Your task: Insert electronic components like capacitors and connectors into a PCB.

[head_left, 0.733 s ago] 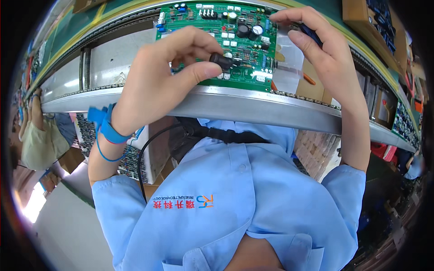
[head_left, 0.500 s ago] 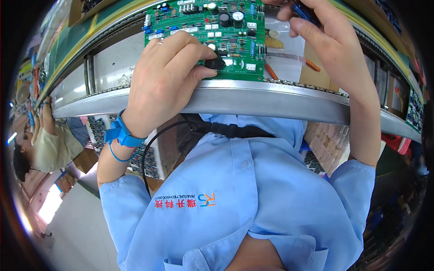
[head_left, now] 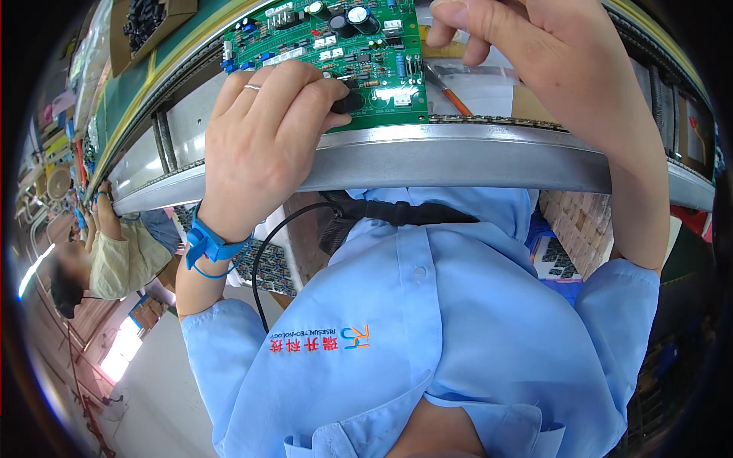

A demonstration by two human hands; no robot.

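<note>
A green circuit board [head_left: 374,118] full of small electronic parts lies at the top of the view. My left hand [head_left: 263,145], with a ring and a blue wrist strap, rests over its near left part. Thumb and fingertips pinch a black round capacitor [head_left: 351,102] against the board's near edge. Past the board's right edge hovers my right hand [head_left: 527,38], its fingers curled; whatever lies in them is hidden. Upright capacitors [head_left: 359,17] stand on the far part of the board.
A metal rail [head_left: 458,156] with a chain runs between me and the board. Orange-handled pliers [head_left: 456,101] lie right of the board. A cardboard box [head_left: 149,30] of black parts sits at far left. Another person [head_left: 114,259] is at the left.
My right hand has moved left, closer to the board, and the dark item seen in it earlier is out of sight. The board sits further left and higher in view. My left hand keeps its pinch.
</note>
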